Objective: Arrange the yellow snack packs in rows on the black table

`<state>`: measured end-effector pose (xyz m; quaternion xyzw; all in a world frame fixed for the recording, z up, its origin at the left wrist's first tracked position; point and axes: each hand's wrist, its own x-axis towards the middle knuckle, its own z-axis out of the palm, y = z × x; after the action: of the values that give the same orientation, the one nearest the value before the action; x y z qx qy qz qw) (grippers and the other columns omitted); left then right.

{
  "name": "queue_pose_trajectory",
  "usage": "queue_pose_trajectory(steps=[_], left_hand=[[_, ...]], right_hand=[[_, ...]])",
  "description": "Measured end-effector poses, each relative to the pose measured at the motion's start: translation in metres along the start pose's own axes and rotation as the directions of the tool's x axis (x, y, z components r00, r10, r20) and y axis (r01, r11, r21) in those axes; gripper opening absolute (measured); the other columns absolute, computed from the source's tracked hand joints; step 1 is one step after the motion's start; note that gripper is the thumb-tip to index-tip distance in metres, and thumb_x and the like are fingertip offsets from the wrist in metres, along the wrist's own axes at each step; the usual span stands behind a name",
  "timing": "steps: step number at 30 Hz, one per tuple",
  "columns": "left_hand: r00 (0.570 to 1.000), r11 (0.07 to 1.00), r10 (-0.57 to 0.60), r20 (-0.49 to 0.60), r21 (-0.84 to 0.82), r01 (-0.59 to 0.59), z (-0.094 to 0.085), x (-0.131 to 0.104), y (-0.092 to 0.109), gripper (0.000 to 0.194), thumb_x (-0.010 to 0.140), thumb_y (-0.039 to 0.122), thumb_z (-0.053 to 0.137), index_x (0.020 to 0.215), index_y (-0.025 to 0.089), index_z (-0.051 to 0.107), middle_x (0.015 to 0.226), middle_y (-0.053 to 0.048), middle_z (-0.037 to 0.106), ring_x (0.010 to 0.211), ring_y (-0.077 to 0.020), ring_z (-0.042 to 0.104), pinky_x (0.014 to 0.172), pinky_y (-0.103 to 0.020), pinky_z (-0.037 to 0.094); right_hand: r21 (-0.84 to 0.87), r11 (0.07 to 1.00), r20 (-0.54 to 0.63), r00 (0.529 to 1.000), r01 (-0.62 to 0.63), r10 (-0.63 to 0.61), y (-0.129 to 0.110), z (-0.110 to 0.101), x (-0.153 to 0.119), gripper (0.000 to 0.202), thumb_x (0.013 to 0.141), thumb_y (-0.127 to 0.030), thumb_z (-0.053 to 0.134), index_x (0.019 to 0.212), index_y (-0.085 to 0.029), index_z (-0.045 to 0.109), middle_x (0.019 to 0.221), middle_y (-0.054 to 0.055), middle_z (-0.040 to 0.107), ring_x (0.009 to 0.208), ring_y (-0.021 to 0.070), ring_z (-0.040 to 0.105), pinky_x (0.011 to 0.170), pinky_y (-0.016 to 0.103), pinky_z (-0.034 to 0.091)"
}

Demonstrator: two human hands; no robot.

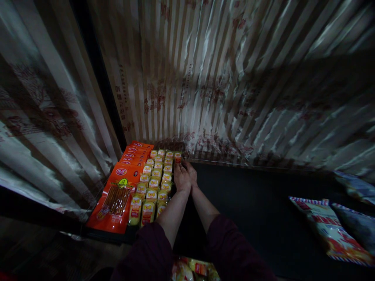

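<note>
My left hand (182, 179) and my right hand (191, 174) are close together on the black shelf. Their fingers point away from me and curl inward, and the backs of the hands hide whatever lies between them. Just beyond the fingertips stands a small yellow snack pack (177, 157) with a red label, at the far end of a row. Left of my hands, several wrapped yellow snack packs (151, 194) stand in neat rows running front to back. Beside those rows lie overlapping orange snack bags (121, 175) with a clear window showing brown sticks.
The black shelf (234, 203) extends to the right, where a chip-style bag (331, 230) and darker bags (359, 224) lie. More yellow packs (196, 269) sit below, between my forearms. Striped printed sheeting (205, 86) covers the back, and a dark post (98, 66) stands at the left.
</note>
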<state>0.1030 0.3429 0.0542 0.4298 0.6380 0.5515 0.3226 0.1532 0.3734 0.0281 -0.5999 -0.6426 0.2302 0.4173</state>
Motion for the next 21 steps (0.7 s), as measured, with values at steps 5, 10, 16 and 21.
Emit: queue_pose_trajectory(steps=[5,10,16,21], left_hand=[[0.994,0.993,-0.102,-0.036,0.052,0.104,-0.002,-0.009,0.010,0.035,0.085,0.026,0.042,0.116,0.018,0.059,0.121,-0.011,0.061,0.125,-0.0228,0.047,0.105,-0.034,0.035],[0.987,0.984,-0.159,-0.007,0.077,0.159,-0.012,-0.026,0.015,0.032,0.084,0.021,0.043,0.110,0.019,0.061,0.116,-0.012,0.064,0.118,-0.0230,0.053,0.100,-0.033,0.039],[0.970,0.971,-0.228,0.086,0.098,0.220,-0.024,-0.057,0.017,0.033,0.087,0.025,0.037,0.108,0.018,0.061,0.117,-0.012,0.063,0.112,-0.0206,0.057,0.097,-0.030,0.040],[0.972,0.973,-0.211,0.106,0.115,0.199,-0.037,-0.084,0.025,0.032,0.087,0.026,0.038,0.105,0.019,0.062,0.114,-0.012,0.065,0.109,-0.0221,0.058,0.094,-0.032,0.042]], right_hand=[[0.042,0.999,0.004,1.000,-0.005,0.005,0.005,-0.005,-0.006,0.033,0.074,-0.028,0.051,0.102,-0.016,0.063,0.101,0.010,0.069,0.093,0.0214,0.063,0.086,0.034,0.049],[0.058,0.998,-0.032,0.999,-0.036,0.038,0.006,-0.010,-0.024,0.031,0.071,-0.022,0.049,0.098,-0.019,0.064,0.100,0.008,0.069,0.095,0.0216,0.063,0.089,0.037,0.049],[0.045,0.995,-0.029,0.996,-0.087,0.089,-0.009,-0.023,-0.059,0.033,0.071,-0.019,0.046,0.099,-0.017,0.063,0.102,0.009,0.067,0.098,0.0211,0.062,0.088,0.034,0.050],[0.064,0.992,-0.039,0.993,-0.109,0.112,-0.020,-0.035,-0.087,0.032,0.072,-0.020,0.046,0.099,-0.018,0.064,0.104,0.007,0.067,0.099,0.0202,0.062,0.090,0.033,0.048]])
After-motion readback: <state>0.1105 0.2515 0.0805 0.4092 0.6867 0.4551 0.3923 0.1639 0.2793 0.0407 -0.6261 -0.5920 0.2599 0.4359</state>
